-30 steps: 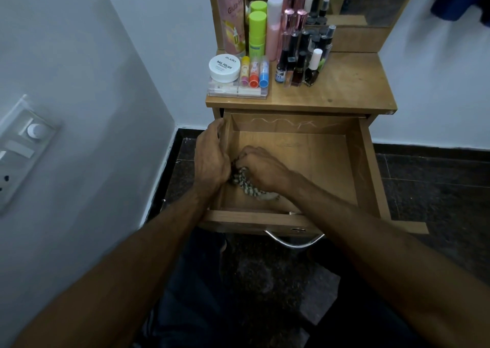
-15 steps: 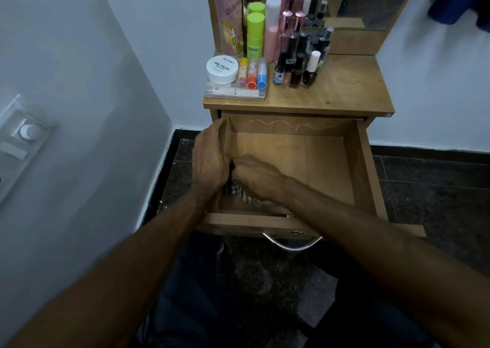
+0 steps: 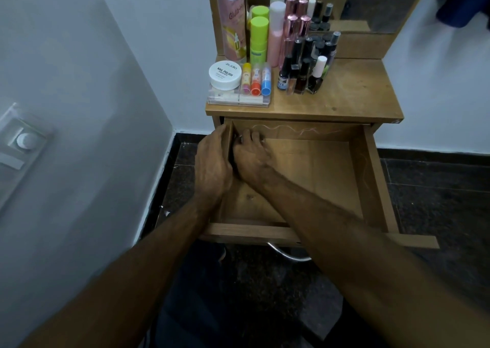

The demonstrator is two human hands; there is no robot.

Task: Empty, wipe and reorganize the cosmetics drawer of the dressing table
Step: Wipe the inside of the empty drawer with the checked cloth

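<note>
Drawer (image 3: 305,172) of the dressing table stands pulled out at the centre of the frame, its wooden floor bare, so the emptying looks done and the wiping is in hand. The left hand (image 3: 212,167) grips the drawer's left side wall, fingers curled over its top edge. The right hand (image 3: 252,156) lies palm down in the far left corner, fingers bent; a cloth is probably under it, but none shows, so what it holds I cannot tell. The cosmetics (image 3: 278,50) stand on the tabletop (image 3: 358,93) above: bottles, nail polishes, a white jar on a clear case. The small glass bottles are likely light, smooth and breakable, best taken by the body, not the cap; the drawer is stiff and steadies well by its wall.
</note>
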